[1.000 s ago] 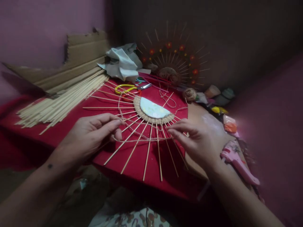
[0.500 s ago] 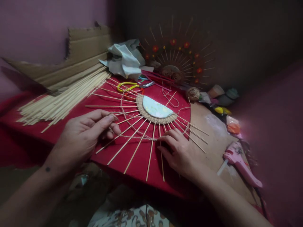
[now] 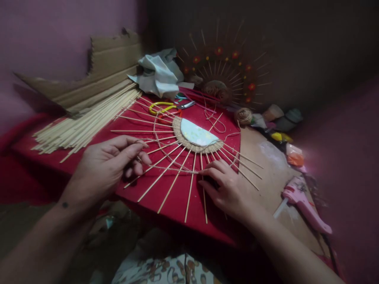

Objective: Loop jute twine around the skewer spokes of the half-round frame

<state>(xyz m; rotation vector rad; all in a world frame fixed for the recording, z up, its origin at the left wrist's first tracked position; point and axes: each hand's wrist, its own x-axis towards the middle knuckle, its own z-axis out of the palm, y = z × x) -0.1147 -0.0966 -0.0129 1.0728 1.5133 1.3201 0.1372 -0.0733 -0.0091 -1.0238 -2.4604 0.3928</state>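
Observation:
A half-round piece with a pale blue centre and a woven jute rim lies on red cloth, thin wooden sticks fanning out from it. A jute twine arcs across the sticks. My left hand pinches the twine between thumb and forefinger at the fan's left side. My right hand presses its fingertips down on the sticks and the twine at the lower right of the fan.
A bundle of long sticks and torn cardboard lie at the left. Yellow-handled scissors, crumpled cloth, a finished stick fan with red flowers, a twine ball and a pink glue gun sit around.
My right hand has moved left and down from the fan's right side onto the lower sticks. My left hand keeps its pinch on the twine, drawn slightly left.

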